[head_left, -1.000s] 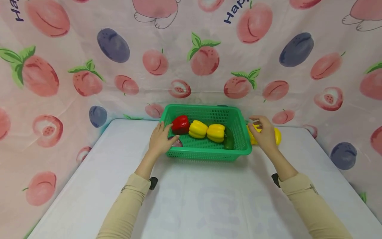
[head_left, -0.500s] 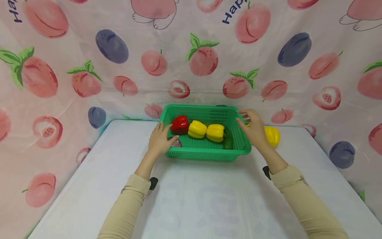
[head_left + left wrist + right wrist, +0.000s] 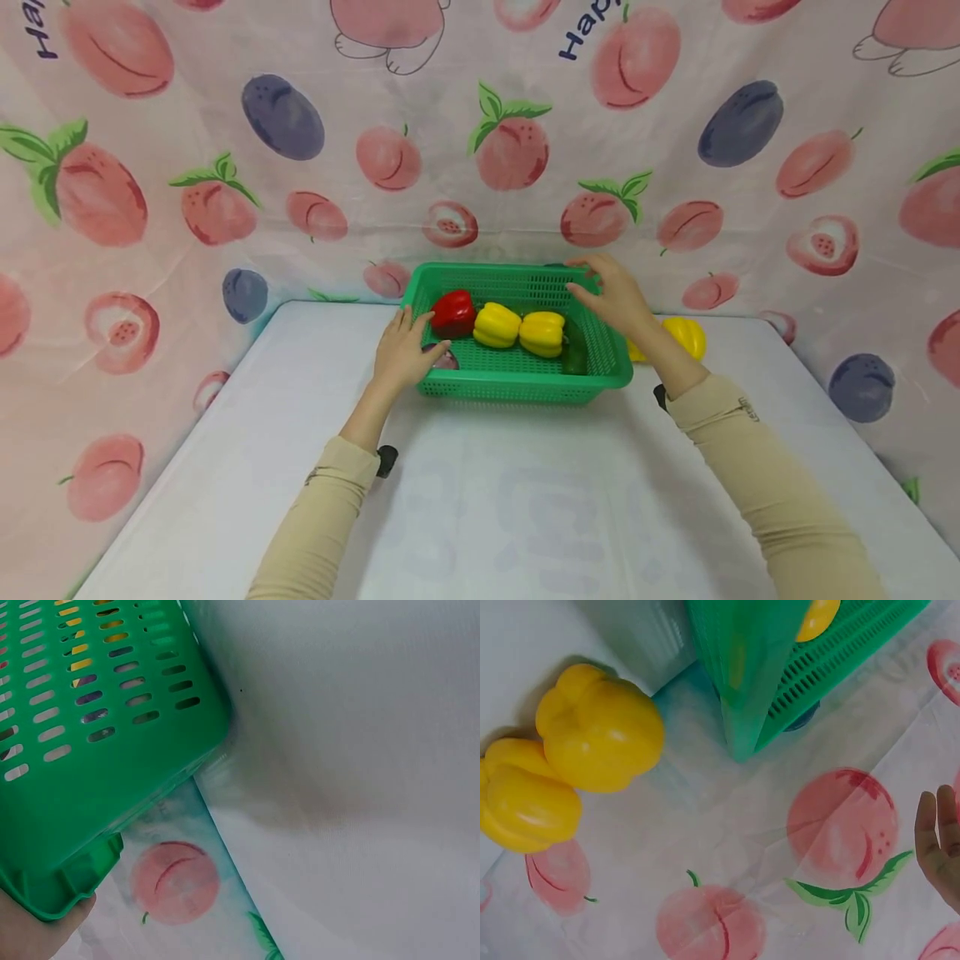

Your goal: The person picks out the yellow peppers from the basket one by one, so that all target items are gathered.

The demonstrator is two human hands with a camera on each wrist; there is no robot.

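Observation:
A green plastic basket (image 3: 525,379) stands at the back of the table. Inside are a red bell pepper (image 3: 453,314), two yellow bell peppers (image 3: 497,325), a dark green vegetable (image 3: 574,350) and a purple vegetable (image 3: 447,360), partly hidden under my left thumb. My left hand (image 3: 402,354) rests at the basket's left end, fingers spread over the rim. In the left wrist view, a bit of the left hand (image 3: 34,930) touches the rim. My right hand (image 3: 617,293) hovers at the basket's back right corner, fingers loosely bent, with nothing in them.
Two more yellow bell peppers (image 3: 600,727) lie on the white table (image 3: 525,483), right of the basket, partly behind my right forearm in the head view. A fruit-printed cloth (image 3: 465,125) hangs right behind the basket and along the table's sides.
My right hand has moved left from over the yellow bell peppers outside to the basket's back right corner. My left hand and the basket have stayed in place.

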